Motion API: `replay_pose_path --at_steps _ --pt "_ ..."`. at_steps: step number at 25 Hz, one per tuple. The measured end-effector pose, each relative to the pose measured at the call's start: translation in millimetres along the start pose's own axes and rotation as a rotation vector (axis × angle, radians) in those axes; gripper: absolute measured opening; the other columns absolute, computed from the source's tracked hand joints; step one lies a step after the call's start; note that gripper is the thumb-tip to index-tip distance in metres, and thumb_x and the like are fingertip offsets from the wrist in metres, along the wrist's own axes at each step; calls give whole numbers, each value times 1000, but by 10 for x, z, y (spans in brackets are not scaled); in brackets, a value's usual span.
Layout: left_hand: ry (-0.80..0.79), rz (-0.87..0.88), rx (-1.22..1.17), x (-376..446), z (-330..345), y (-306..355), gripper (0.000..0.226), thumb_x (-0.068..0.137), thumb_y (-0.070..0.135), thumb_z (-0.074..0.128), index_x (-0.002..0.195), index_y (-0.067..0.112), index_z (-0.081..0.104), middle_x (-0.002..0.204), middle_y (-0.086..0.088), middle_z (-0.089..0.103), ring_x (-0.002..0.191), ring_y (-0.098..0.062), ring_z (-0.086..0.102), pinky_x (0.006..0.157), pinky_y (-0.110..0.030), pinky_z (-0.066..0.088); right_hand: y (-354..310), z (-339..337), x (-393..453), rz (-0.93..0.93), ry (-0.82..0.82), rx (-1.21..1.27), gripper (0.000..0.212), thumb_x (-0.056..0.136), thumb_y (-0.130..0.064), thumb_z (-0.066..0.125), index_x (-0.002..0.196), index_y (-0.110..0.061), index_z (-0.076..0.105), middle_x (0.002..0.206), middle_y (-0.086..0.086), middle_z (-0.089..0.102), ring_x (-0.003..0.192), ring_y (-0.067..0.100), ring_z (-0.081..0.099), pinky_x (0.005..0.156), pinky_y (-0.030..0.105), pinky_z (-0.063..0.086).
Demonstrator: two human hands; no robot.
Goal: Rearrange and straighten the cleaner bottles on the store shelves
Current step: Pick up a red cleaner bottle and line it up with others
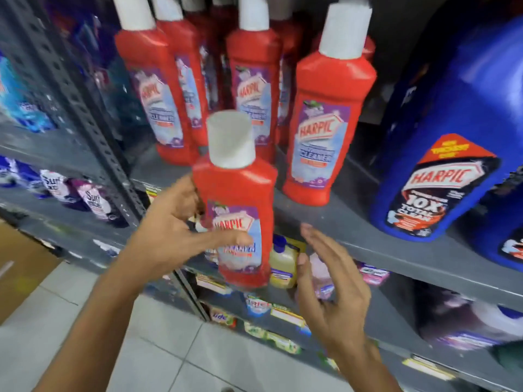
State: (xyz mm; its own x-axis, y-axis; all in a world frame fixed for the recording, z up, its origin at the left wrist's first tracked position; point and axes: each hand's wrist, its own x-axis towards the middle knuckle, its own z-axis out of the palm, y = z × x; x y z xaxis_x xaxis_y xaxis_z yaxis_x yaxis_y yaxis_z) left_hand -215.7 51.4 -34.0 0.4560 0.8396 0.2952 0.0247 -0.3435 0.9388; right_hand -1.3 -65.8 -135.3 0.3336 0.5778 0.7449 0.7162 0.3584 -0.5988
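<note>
My left hand [169,236] grips a red Harpic cleaner bottle [237,193] with a white cap, held upright in the air just in front of the grey shelf [368,230]. My right hand [331,281] hovers open a little to the right of the bottle, fingers spread, touching nothing. On the shelf behind stand several more red Harpic bottles: one at the front right [325,123], one in the middle [254,86] and a row at the left [152,89]. The frame is motion-blurred.
Large blue Harpic jugs [441,154] stand at the right of the same shelf. A perforated grey upright [93,123] divides it from detergent packs [93,196] at left. Lower shelves hold small bottles [283,261] and packets. White floor tiles [141,349] lie below.
</note>
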Motion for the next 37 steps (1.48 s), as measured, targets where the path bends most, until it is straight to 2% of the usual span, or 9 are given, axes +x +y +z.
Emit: replay_pose_path --at_steps 1,3,7,11,14,18,26,37 --pt "16 60 -16 96 -113 84 60 59 21 95 113 28 69 98 16 85 90 -1 79 82 -21 64 -88 85 98 -29 -3 -23 29 100 -10 68 128 -8 74 133 3 75 128 13 69 109 30 51" --pt "34 160 -51 317 -314 211 64 63 14 90 120 28 63 101 18 83 92 0 79 84 -21 63 -187 261 277 -62 -54 -106 29 100 -13 72 128 -8 75 134 0 75 130 14 68 111 31 50" --pt "10 260 -21 767 -563 268 77 75 7 90 141 5 50 118 5 81 109 -19 78 98 -44 63 -230 582 448 -12 -208 -327 39 103 -33 70 137 -14 72 142 -4 71 143 14 58 122 29 42" --pt "-65 236 10 1065 -609 197 82 76 15 91 145 7 50 128 -4 78 119 -28 75 104 -62 57 -285 774 439 46 -236 -513 56 101 -41 71 148 -11 63 151 3 66 146 20 56 121 27 35" --pt "-99 228 49 1199 -633 130 81 73 25 91 143 12 53 128 -3 78 118 -25 76 104 -61 56 -330 850 432 45 -221 -601 56 105 -44 61 148 -9 62 152 7 65 144 23 58 123 28 33" --pt "-136 197 45 1303 -683 50 81 75 24 90 146 14 52 131 -6 77 120 -27 75 105 -60 57 -361 900 461 70 -227 -639 56 109 -46 51 151 -9 60 155 6 62 146 20 56 126 28 31" --pt "-158 154 20 1384 -674 -41 73 73 28 88 137 19 54 129 -3 78 119 -23 75 107 -57 57 -325 1034 424 62 -169 -719 51 110 -42 52 146 -7 64 153 8 64 146 21 57 126 33 37" --pt "-148 124 30 1380 -662 -30 76 76 21 90 140 10 51 131 -6 76 119 -23 76 104 -55 59 -319 1064 404 53 -146 -724 52 110 -44 52 146 -9 65 153 6 64 145 19 58 125 34 41"
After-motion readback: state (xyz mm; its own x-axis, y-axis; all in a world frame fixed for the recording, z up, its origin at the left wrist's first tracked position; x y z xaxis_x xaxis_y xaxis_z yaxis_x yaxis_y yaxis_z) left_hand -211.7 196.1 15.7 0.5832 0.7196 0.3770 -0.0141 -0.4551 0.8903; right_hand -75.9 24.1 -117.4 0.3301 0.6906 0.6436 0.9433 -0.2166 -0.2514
